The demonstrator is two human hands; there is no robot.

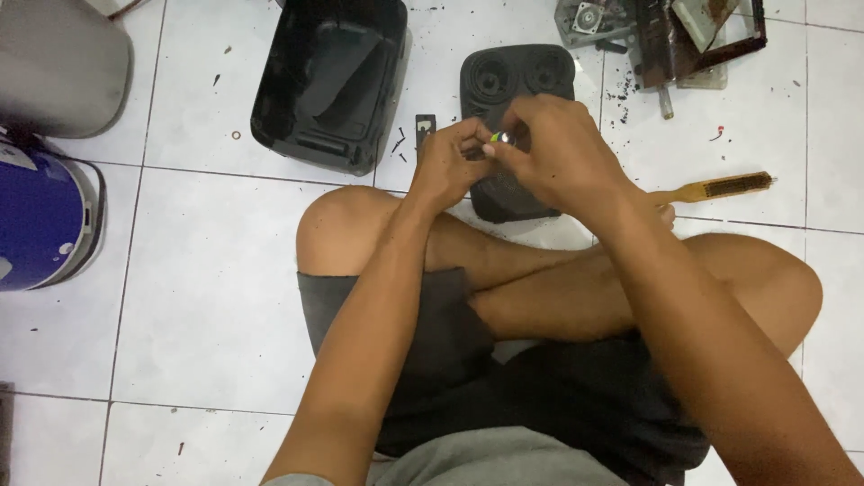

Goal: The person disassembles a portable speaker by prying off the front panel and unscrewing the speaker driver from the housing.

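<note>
Both hands, left hand [445, 166] and right hand [558, 153], pinch a small part [498, 138], seemingly lying crosswise.

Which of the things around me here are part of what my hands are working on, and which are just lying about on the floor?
In hand:
- small green and silver part, pinched between left hand and right hand
- black moulded panel, directly under the hands

Lying about:
- black plastic housing
- wire brush
- rusty metal parts
- blue rounded casing
- grey casing

- An informal home repair spot on a white tiled floor [207, 297].
- Opened black casings [328, 81], metal parts [657, 31] and a wire brush [724, 187] lie about.
</note>
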